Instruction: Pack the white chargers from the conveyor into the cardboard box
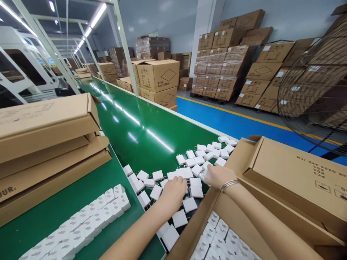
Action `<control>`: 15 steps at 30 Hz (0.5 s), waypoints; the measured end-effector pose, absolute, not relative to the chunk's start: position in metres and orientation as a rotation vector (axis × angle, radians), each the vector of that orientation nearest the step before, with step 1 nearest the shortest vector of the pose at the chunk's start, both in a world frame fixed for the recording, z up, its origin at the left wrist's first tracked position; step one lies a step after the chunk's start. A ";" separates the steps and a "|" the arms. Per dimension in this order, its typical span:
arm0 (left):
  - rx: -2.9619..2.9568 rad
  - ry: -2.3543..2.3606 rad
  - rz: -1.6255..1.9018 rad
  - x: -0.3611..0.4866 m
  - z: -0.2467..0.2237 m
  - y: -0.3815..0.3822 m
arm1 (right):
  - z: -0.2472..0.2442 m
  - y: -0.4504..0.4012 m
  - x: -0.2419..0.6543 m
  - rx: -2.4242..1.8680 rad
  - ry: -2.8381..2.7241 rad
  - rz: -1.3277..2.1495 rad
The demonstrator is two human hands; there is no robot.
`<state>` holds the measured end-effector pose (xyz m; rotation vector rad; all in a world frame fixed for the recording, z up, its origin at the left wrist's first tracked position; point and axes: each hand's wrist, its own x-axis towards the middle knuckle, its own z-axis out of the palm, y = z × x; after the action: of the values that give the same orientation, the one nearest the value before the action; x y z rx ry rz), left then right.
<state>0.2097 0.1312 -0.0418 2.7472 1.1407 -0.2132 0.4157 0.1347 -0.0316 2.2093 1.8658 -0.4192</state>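
Observation:
Many loose white chargers with metal prongs lie scattered over the green belt. My left hand is among them, its fingers bent down and closed on a white charger near the middle of the pile. To its right, my right hand, with a bracelet at the wrist, pinches another white charger beside the open carton's edge. Inside that open carton, at the bottom right, white chargers stand packed in rows. Two neat rows of white chargers stand on the green side table at the left.
Flattened or folded cartons are stacked at the left, and a closed carton lies at the right. Printed boxes stand beyond the belt. A large wire fan is at the far right, before stacked boxes.

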 end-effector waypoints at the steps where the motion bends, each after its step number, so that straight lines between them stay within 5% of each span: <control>1: 2.748 1.183 -0.200 0.208 -0.041 0.133 | -0.029 0.133 0.418 2.200 1.912 -0.440; 15: 2.701 1.041 -0.226 0.235 -0.064 0.132 | -0.056 0.123 0.413 2.018 2.074 -0.329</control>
<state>0.2354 0.1317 -0.0639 2.7006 1.0406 -0.2263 0.4132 0.1231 -0.0561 2.0183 2.0736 -0.3289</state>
